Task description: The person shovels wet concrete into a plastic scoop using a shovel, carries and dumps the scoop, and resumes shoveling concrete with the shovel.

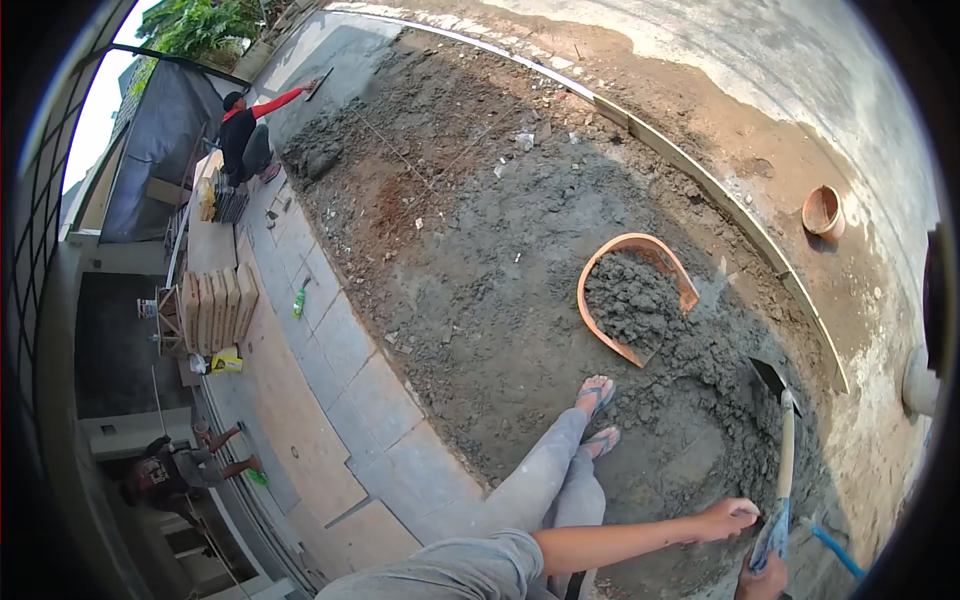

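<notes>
My right hand (764, 578), at the lower right edge, is wrapped round the grip end of a shovel (787, 450). The shovel has a pale wooden shaft, a blue-grey handle and a dark blade resting at the edge of wet concrete (715, 375). Beside the handle, a small gap away, is my left hand (728, 521), its fingers curled; whatever may be in them is hidden. Past my sandalled feet (600, 395) lies an orange tub (584, 312), tipped over, with grey concrete in it and spilling from its mouth.
A curved formwork board (700, 180) borders the concrete. An orange bucket (823, 213) lies beyond it; a blue bar (838, 552) is near my right hand. A crouching co-worker (245, 140) reaches with a float over smooth concrete. Another person (170, 475), stacked bags (215, 310) and paving are left.
</notes>
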